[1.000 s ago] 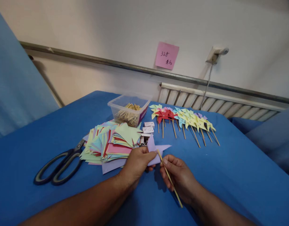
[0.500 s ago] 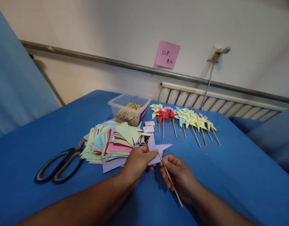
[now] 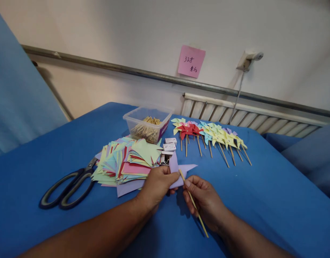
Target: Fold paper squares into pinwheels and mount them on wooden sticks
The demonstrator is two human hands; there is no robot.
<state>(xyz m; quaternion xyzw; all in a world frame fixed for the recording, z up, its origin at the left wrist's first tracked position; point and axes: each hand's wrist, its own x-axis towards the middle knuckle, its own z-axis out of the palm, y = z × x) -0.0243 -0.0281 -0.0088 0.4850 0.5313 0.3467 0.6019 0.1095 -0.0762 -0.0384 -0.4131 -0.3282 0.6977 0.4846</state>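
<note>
My left hand (image 3: 156, 184) is closed on a purple paper pinwheel (image 3: 178, 168), held just above the blue cloth. My right hand (image 3: 205, 200) pinches a thin wooden stick (image 3: 193, 203), whose upper tip touches the pinwheel's back. Just left of my hands lies a pile of coloured folded paper pieces (image 3: 127, 161). Small white boxes (image 3: 169, 147) sit right behind the pinwheel.
A row of finished pinwheels on sticks (image 3: 210, 138) lies at the back right. A clear plastic tub of sticks (image 3: 147, 125) stands behind the paper pile. Black-handled scissors (image 3: 68, 186) lie to the left. A pink note (image 3: 191, 61) hangs on the wall.
</note>
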